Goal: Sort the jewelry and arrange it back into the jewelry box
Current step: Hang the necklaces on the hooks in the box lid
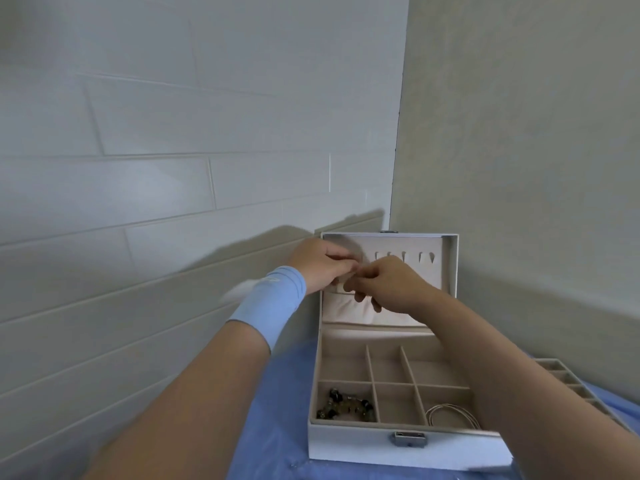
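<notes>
Lower centre: the box is set with its clasp toward the bottom edge, long axis across the frame. A bracelet lies in the near-left compartment and bangles in the near-right. Beyond, the lid stands upright. At its upper left the left hand and right hand meet, fingers curled — what is pinched cannot be told. If a chain is being hung, it is best kept taut and seated fully on one hook — slack tangles.
</notes>
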Motion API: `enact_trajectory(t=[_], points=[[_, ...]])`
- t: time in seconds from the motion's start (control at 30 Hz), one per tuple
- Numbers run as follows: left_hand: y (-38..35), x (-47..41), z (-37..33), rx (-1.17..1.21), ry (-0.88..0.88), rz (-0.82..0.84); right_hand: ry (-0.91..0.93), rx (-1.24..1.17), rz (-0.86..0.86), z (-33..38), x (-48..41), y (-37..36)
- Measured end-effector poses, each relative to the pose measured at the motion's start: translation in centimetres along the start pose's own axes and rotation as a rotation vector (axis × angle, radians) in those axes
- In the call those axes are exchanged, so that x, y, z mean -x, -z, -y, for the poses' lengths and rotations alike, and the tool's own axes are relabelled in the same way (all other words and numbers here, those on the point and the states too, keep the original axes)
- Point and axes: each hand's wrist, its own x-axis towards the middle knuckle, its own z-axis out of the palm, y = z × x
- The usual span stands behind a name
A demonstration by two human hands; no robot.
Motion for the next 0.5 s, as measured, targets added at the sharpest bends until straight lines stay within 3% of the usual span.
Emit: enact_trajectory(t=[0.23,0.5], points=[[-2.1,0.5,2.5,-0.535,0.024,0.067,-0.012,0.078,-0.099,0.1,-0.6,1.4],[-3.9,-0.7,4.0,-0.825,-0.113,0.0,0.069,0.119,-0.246,-0.6,-2.7,1.1]])
